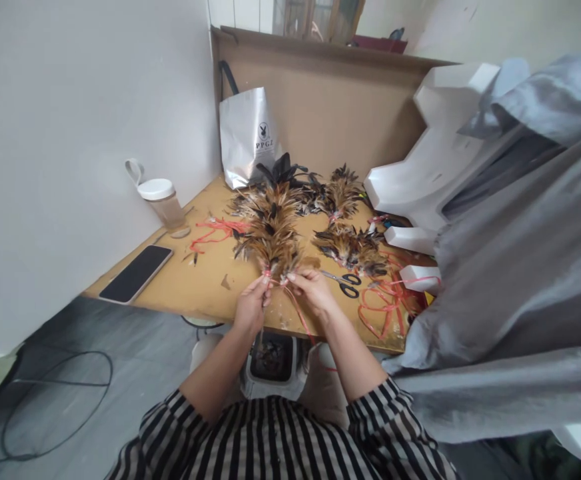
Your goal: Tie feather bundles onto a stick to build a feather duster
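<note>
My left hand [253, 301] and my right hand [310, 288] meet at the near edge of the wooden table [205, 280]. Both pinch the base of a brown and black feather bundle [270, 233], which fans out away from me. A red string [298, 310] runs from the bundle's base down between my hands. More feather bundles [350, 247] lie to the right and behind. Black-handled scissors [345, 283] rest just right of my right hand.
A phone [135, 272] lies at the table's left corner, beside a lidded plastic cup [163, 200]. A silver bag [248, 137] stands at the back. Loose red strings [383, 307] lie right. White foam pieces [420, 180] and grey cloth [520, 267] crowd the right side.
</note>
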Available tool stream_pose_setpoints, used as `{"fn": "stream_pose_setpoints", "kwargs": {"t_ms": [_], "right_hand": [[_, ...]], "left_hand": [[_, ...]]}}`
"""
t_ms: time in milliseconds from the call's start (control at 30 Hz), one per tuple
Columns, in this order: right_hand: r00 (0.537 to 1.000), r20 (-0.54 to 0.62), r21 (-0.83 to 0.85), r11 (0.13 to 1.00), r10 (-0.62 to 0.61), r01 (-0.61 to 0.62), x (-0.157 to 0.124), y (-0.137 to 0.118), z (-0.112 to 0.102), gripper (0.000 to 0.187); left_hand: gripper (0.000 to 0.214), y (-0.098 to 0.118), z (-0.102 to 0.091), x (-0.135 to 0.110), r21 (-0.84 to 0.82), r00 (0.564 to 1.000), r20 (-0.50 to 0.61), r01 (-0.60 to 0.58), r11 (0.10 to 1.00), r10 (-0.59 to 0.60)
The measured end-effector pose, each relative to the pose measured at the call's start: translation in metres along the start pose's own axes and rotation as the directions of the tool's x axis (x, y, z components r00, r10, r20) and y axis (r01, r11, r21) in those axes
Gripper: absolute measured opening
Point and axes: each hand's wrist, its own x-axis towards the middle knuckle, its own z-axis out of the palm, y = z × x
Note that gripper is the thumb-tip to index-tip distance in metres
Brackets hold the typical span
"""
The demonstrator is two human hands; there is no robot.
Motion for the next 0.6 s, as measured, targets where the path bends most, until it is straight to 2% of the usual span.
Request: {"fn": "stream_pose_setpoints", "kwargs": {"t_ms": [100, 200, 400, 600], "right_hand": [[1.000, 0.012, -0.027, 1.000, -0.008, 0.009, 0.005, 0.009, 0.016, 0.022], [0.998, 0.054, -0.061, 0.998, 0.014, -0.010, 0.011, 0.017, 0.022, 0.024], [0.996, 0.065, -0.057, 0.997, 0.063, -0.060, 0.018, 0.022, 0.021, 0.026], [0.984, 0.156, -0.079, 0.994, 0.085, -0.073, 0.023, 0.021, 0.016, 0.028]], "left_hand": [[0.031, -0.001, 0.001, 0.000, 0.004, 1.000, 0.001, -0.006, 1.000, 0.006], [0.031, -0.002, 0.000, 0.000, 0.000, 1.000, 0.011, -0.024, 1.000, 0.024], [0.028, -0.002, -0.001, -0.001, 0.021, 0.999, 0.039, -0.037, 0.999, 0.037], [0.023, 0.000, -0.002, -0.002, 0.026, 0.997, 0.065, -0.048, 0.999, 0.046]]}}
